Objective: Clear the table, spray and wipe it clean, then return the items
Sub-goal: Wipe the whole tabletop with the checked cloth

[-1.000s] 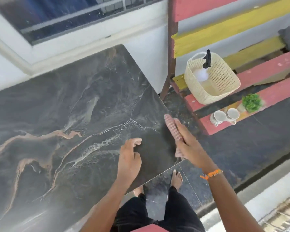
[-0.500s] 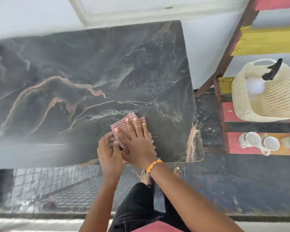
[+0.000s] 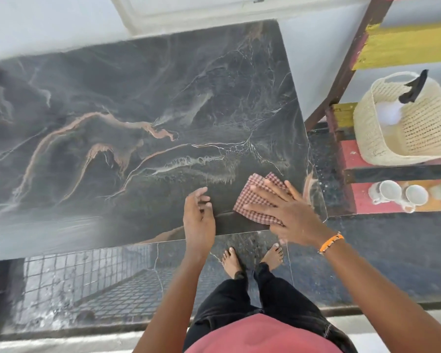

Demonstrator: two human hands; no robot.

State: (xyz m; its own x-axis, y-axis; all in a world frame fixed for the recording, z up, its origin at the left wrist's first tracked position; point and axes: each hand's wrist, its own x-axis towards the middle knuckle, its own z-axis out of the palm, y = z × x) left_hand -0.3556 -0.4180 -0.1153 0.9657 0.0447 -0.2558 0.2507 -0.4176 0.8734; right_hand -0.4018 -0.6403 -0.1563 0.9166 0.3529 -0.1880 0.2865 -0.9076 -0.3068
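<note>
Marble-patterned table [image 3: 138,123], bare apart from a folded red-checked cloth [image 3: 259,197] at its 4 o'clock corner, is mid-wipe, and I judge the cloth could slide off the near edge if pressure lets up, since part of it overhangs there. Right hand [image 3: 288,212] presses flat on the cloth, fingers spread wide; left hand [image 3: 199,217], at the cloth's 9 o'clock, hangs loosely curled at the near edge, holding nothing.

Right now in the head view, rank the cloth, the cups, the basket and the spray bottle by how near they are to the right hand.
1. Cloth: under the right hand, on the table.
2. Cups: to its right, on the red bench.
3. Basket: farther right and back.
4. Spray bottle: inside the basket, at its far side.
</note>
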